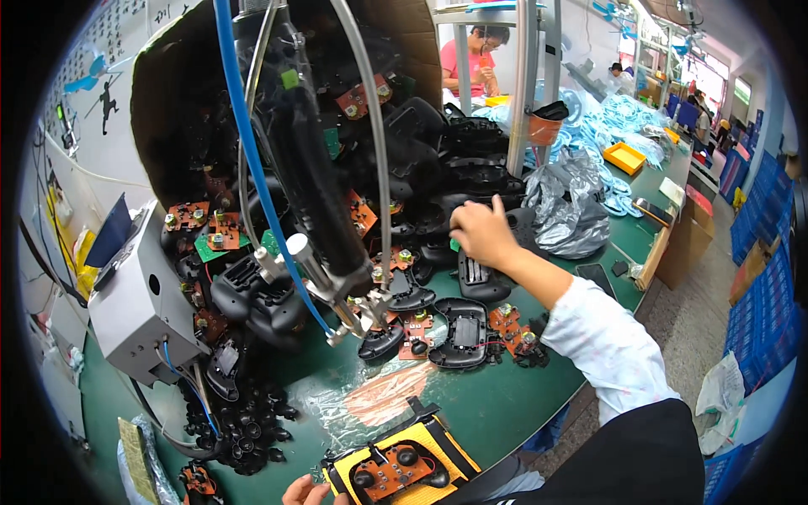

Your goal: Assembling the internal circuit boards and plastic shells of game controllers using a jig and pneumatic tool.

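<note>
My left hand (313,491) is at the lower edge beside a yellow block fixture (454,450) with black fittings. Its fingers are bent close together, mostly cut off by the frame; what they hold, if anything, is hidden. On the fixture lies an orange-brown circuit board (392,474) with two black thumbsticks and a black rounded part beneath. My right hand (486,234) reaches over a heap of black game controller shells (412,139). Its fingers are bent and partly apart, one raised, with nothing visible in them. Just below it is a black controller shell (483,278).
Hanging before the heap is a black power screwdriver (307,160) with a metal nozzle, a blue hose and clear tubes. A grey control box (145,296) stands left, near a pile of black thumbstick caps (248,429). A grey plastic bag (566,206) lies right. Another person (480,63) sits across.
</note>
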`<state>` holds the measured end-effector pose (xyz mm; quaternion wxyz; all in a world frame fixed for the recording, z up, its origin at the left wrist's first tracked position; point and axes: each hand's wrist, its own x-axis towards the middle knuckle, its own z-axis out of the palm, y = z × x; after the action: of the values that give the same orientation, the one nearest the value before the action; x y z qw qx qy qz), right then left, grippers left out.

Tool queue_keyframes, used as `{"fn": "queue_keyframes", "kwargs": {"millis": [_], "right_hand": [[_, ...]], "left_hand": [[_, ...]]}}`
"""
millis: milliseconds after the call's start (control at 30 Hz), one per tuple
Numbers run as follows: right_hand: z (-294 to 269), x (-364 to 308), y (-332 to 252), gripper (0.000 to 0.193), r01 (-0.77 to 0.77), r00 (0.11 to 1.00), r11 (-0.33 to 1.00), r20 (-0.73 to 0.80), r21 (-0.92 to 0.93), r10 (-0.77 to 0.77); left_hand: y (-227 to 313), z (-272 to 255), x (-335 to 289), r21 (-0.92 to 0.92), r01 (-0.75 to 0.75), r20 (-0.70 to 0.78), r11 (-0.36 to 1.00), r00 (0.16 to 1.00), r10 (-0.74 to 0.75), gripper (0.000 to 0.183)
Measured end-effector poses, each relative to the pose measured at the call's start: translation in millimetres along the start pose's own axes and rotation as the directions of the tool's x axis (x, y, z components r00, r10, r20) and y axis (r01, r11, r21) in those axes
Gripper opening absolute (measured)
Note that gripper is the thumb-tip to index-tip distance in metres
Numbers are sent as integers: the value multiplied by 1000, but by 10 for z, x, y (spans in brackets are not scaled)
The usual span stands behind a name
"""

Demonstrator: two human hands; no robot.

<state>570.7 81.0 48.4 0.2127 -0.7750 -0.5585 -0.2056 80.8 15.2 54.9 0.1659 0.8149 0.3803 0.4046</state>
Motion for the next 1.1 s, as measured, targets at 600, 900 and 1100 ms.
{"fn": "queue_keyframes", "kwargs": {"millis": [600, 900, 1100], "right_hand": [[-1522, -970, -2033, 62, 485, 862, 540, -270, 688, -429], [-1402, -1252, -2304, 75, 356, 908, 646, -85, 675, -411], [-1193, -1495, -1993, 71, 228, 925, 682, 64, 695, -375]], "left_hand": [[495, 32, 529, -747, 360, 304, 559, 933, -195, 32], [232, -151, 213, -875, 383, 286, 297, 903, -321, 47], [-147, -267, -70, -580, 464, 252, 670, 884, -395, 47]]}}
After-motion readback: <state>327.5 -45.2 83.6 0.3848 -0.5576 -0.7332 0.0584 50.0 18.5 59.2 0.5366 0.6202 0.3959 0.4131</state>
